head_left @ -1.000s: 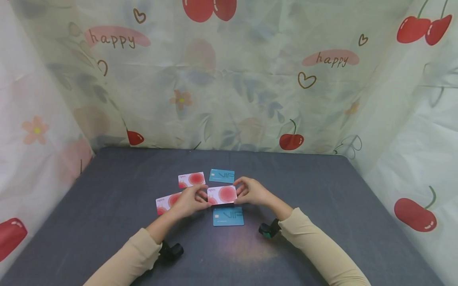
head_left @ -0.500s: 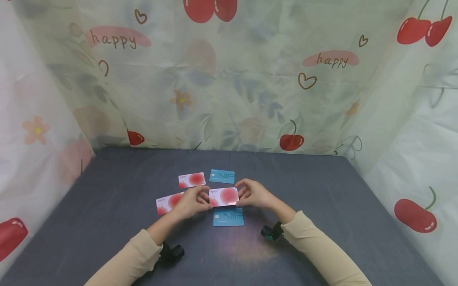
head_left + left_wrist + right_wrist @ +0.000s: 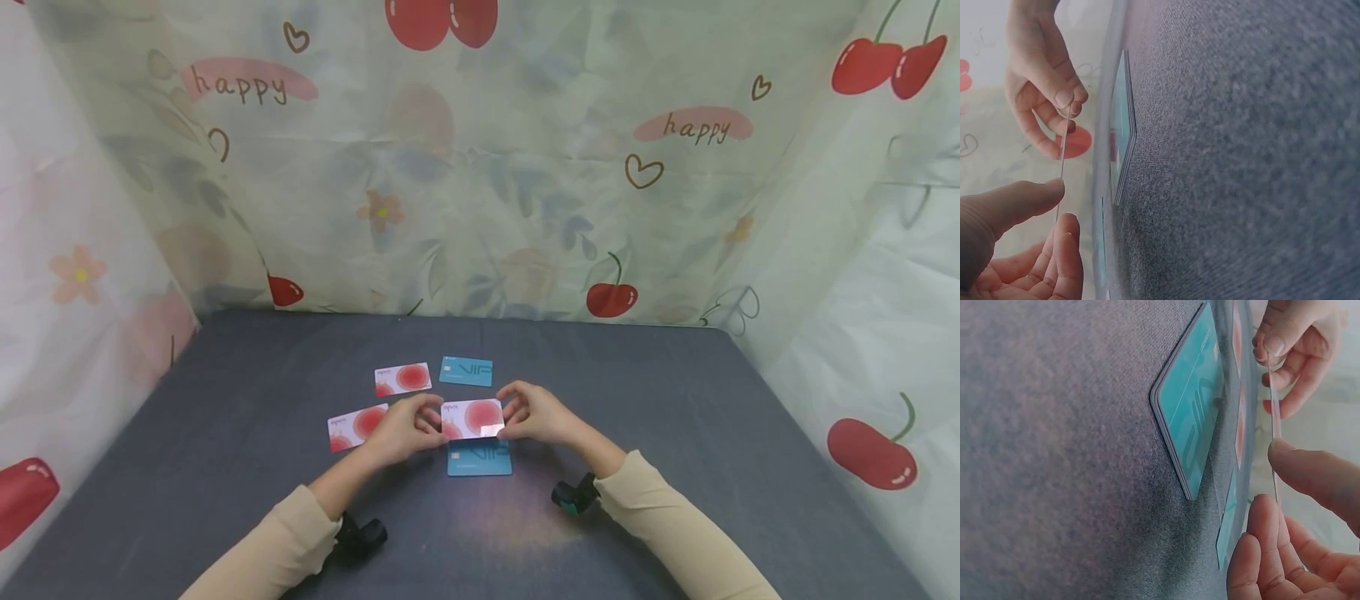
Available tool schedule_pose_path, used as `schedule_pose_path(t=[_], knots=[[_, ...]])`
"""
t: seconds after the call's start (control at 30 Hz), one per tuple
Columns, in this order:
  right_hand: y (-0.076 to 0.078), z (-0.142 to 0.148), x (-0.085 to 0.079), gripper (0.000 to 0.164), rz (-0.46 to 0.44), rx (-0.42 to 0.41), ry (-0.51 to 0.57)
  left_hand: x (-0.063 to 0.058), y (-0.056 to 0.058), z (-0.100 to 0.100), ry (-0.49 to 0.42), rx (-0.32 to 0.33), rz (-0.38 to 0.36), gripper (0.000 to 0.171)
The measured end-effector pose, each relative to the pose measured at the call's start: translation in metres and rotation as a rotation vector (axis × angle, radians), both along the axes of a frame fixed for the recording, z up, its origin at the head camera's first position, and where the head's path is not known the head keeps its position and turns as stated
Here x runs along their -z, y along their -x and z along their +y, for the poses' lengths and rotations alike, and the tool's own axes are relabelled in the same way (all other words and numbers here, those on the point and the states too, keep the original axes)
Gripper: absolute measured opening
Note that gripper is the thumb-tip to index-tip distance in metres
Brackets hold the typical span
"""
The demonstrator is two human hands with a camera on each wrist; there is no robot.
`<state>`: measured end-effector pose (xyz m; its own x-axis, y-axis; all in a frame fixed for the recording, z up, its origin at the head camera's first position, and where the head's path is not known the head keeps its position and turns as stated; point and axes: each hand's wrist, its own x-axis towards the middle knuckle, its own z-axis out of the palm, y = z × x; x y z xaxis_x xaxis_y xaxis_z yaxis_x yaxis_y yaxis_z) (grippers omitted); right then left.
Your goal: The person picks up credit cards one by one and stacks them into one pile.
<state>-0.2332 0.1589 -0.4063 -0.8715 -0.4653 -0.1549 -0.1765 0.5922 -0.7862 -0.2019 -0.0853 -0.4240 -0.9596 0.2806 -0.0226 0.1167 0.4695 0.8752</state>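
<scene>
- Cherry-printed cloth (image 3: 480, 233) backs the grey table (image 3: 637, 392).
- Head view: left hand (image 3: 405, 427) and right hand (image 3: 544, 413) pinch a pink card (image 3: 471, 419) by opposite ends; it sits nearer the person than a second ago, overlapping the blue stack (image 3: 480, 462); long axis left-to-right, red circle rightward.
- Left wrist: card edge-on, above the table.
- Right wrist: card apart from the stack.
</scene>
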Motion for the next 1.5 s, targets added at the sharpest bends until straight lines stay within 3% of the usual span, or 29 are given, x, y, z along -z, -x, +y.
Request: schedule_pose_path(t=[1.17, 1.5], knots=[[-0.011, 0.010, 0.010, 0.054, -0.021, 0.018, 0.007, 0.003, -0.008, 0.007, 0.024, 0.032, -0.004, 0.051], [-0.014, 0.011, 0.011, 0.053, -0.022, 0.014, 0.011, 0.005, -0.009, 0.008, 0.042, 0.019, -0.037, 0.052]])
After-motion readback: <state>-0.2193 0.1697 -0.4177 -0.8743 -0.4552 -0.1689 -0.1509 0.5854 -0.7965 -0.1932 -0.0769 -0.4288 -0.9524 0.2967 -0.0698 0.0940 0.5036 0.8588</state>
